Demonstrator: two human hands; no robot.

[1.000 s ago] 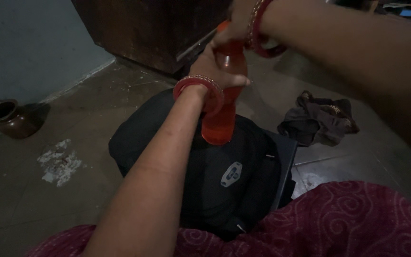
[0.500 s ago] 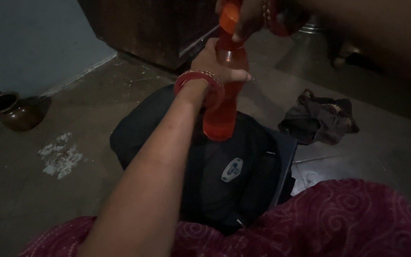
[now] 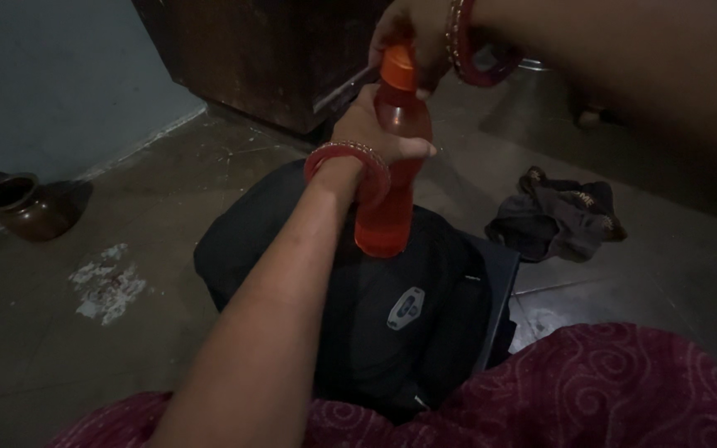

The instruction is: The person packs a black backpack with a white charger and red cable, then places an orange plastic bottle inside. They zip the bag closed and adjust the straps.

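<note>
Above a black backpack (image 3: 392,315) on the floor, two hands work an orange bottle (image 3: 387,178).

Left hand (image 3: 375,133) grips the bottle's upper body; right hand (image 3: 412,37) fingers close around its cap (image 3: 397,56), seemingly still seated. Brown pot (image 3: 18,207) and crumpled cloth (image 3: 558,216) lie well apart, leaving open floor.

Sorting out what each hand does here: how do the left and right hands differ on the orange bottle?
The left hand wraps the orange bottle around its body; the right hand pinches its cap from above. The left arm reaches up from below, the right from the upper right. Both wrists wear red bangles.
</note>
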